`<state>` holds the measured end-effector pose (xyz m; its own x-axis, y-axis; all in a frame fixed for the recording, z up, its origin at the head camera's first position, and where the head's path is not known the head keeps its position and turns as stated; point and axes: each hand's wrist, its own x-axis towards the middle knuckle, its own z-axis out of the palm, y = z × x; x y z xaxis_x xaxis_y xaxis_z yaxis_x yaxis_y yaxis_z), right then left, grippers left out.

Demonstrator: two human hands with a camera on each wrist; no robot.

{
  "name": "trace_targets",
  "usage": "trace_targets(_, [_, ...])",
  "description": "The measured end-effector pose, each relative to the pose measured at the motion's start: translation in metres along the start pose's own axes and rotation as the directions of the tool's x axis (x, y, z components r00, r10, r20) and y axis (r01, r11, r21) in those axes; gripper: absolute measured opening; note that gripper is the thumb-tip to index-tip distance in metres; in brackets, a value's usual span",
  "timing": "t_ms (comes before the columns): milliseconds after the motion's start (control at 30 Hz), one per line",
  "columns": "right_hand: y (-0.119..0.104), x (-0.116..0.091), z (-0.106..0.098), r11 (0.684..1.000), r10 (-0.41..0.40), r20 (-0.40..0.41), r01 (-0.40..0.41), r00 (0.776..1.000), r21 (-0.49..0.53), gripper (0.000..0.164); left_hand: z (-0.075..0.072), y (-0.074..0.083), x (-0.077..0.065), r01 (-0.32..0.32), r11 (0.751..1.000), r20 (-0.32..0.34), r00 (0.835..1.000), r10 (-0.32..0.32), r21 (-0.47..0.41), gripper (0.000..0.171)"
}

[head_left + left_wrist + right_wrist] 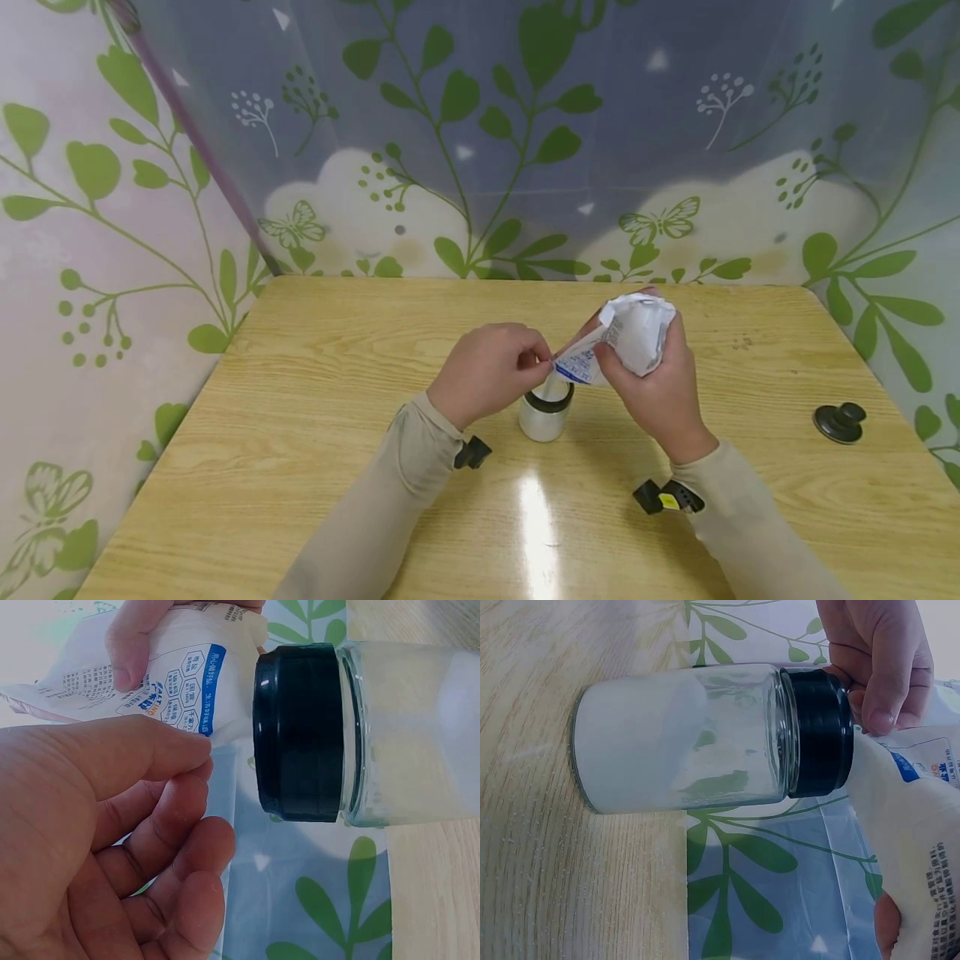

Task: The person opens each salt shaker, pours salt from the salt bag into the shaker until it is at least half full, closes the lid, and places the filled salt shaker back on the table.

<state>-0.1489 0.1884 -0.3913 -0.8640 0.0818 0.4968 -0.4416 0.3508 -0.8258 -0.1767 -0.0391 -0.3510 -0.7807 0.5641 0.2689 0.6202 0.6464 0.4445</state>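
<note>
A white plastic salt bag (643,333) with blue print is tilted over a glass jar (543,425), its lower corner at the mouth. My right hand (663,400) grips the bag's body from the right. With thumb and forefinger my left hand (491,371) pinches the bag's edge near its blue-striped corner, the other fingers loosely curled in the left wrist view. The jar stands upright on the table, a black collar (821,733) round its neck. White grains (634,742) fill roughly its lower half in the right wrist view.
A round black lid (840,422) with a knob lies toward the table's right side. Fine white grains (525,859) are scattered on the wooden table (315,375) near the jar. Leaf-patterned curtains (487,167) hang behind and beside the table.
</note>
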Motion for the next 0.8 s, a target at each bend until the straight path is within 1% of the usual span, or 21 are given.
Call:
trace_targets(300, [-0.0008,0.0003,0.0,1.0,0.0,0.002,0.0,1.0,-0.013,0.074,0.0001,-0.0008,0.0,0.001,1.0,0.003,1.0,-0.001,-0.005,0.008])
trace_targets(633, [-0.0006,-0.0001,0.0008,1.0,0.0,0.018,0.0,1.0,0.012,0.071,-0.0001,-0.0008,-0.0002,0.001,1.0,0.004,1.0,-0.001,-0.005,0.009])
trace_targets(800, [0.0001,-0.0005,0.0008,1.0,0.002,0.017,-0.002,1.0,0.009,0.074,0.0001,-0.001,0.0004,0.008,1.0,0.015,1.0,-0.008,-0.003,0.01])
